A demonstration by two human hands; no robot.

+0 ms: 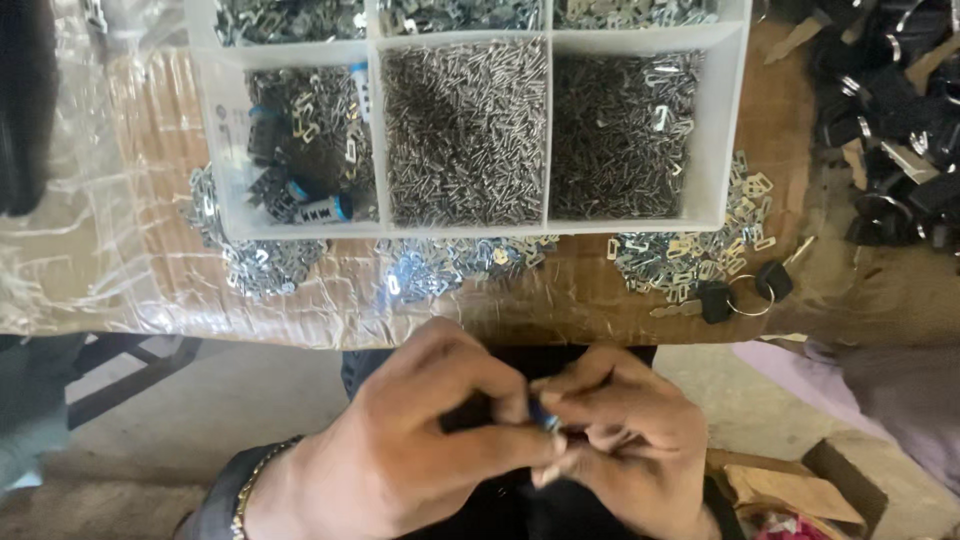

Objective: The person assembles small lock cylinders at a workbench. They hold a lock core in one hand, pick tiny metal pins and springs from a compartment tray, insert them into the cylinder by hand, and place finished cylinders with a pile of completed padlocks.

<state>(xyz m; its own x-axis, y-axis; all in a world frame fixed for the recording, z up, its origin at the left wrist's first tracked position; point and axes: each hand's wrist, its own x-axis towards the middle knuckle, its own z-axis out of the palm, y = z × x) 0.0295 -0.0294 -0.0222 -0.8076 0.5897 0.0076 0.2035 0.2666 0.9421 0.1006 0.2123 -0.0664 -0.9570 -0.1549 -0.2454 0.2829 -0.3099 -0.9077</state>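
While both hands meet below the table edge, the left hand [400,440] and the right hand [625,450] pinch together on a small blue-tipped part [548,422], fingertips closed around it; most of the part is hidden, so its shape cannot be told. The left wrist wears a chain bracelet [255,480].

The table [780,130] is brown board covered with clear plastic film, and bare concrete floor [250,400] shows beneath it. On the table sits one white compartment tray [548,130]; six compartments show, three cut off at the top. The middle one in the near row is packed with thin metal pins [465,130], too many to count. Three loose heaps of flat metal plates [690,255] lie along the tray's near wall. Two black key heads [740,292] on a ring lie near the right heap. One open cardboard box [790,490] stands on the floor at lower right.
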